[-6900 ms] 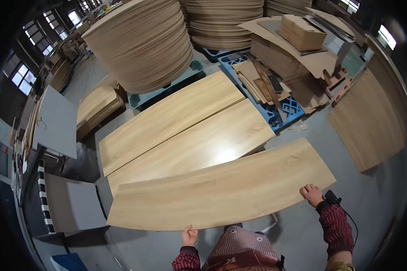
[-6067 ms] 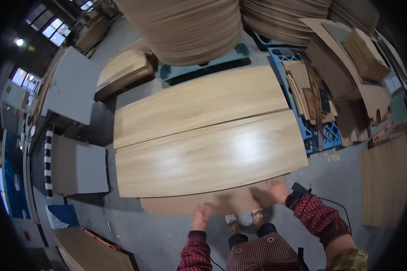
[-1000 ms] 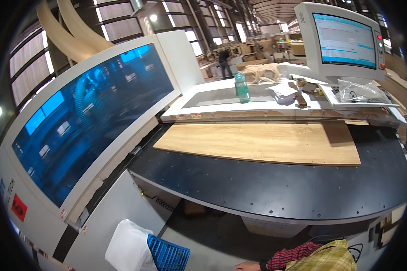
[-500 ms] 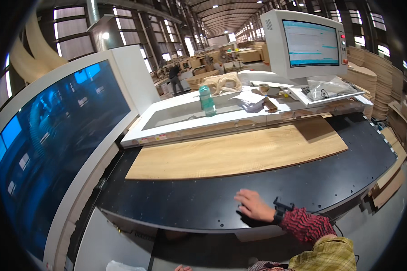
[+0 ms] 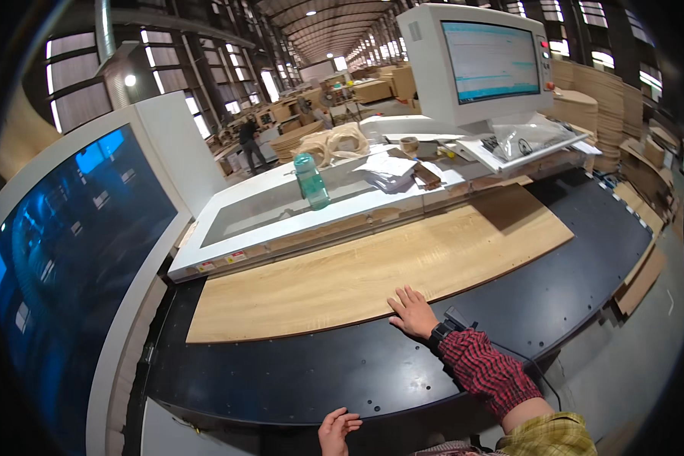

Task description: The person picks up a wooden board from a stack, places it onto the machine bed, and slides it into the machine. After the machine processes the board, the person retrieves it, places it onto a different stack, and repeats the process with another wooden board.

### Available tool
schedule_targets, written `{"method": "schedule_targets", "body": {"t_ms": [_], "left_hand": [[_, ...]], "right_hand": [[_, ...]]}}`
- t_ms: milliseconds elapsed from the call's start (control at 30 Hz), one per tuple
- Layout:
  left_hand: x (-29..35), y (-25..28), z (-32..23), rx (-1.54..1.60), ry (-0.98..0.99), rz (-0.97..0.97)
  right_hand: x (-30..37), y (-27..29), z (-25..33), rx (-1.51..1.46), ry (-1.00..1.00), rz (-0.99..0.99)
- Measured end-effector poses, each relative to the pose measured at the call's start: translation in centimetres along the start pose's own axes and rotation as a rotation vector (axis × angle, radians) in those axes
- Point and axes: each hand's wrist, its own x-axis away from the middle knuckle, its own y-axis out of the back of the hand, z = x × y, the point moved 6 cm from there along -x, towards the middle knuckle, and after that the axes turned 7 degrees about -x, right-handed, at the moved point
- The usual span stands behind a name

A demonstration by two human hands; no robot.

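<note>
Overlapping the near edge of the wood-grain board (image 5: pixel 327 283), the right hand (image 5: pixel 414 315) is spread, gripping nothing; the left hand (image 5: pixel 336 433), half-curled and empty, hangs near the black table (image 5: pixel 281 374).

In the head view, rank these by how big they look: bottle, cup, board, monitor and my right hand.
1. Board
2. Monitor
3. Right hand and bottle: too alike to rank, and the hand seems nearer the camera
4. Cup
</note>
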Motion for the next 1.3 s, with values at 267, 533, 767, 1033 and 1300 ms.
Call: {"method": "schedule_targets", "body": {"t_ms": [267,533,767,1033,1300], "left_hand": [[0.5,2.1,2.9,0.032,0.187,0.336],[2.5,3.5,4.6,0.309,0.375,0.407],[2.3,3.9,4.7,0.569,0.363,0.090],[6.9,6.3,5.3,0.312,0.236,-0.178],[7.9,5.0,3.2,0.445,0.267,-0.355]], "right_hand": [[7.2,4.5,4.5,0.061,-0.057,0.074],[16.0,11.3,12.8,0.135,-0.054,0.196],[20.7,16.0,13.9,-0.119,-0.029,0.432],[17.5,17.5,-0.8,-0.077,-0.144,0.228],[18.0,16.2,-8.5,0.063,-0.373,0.229]]}}
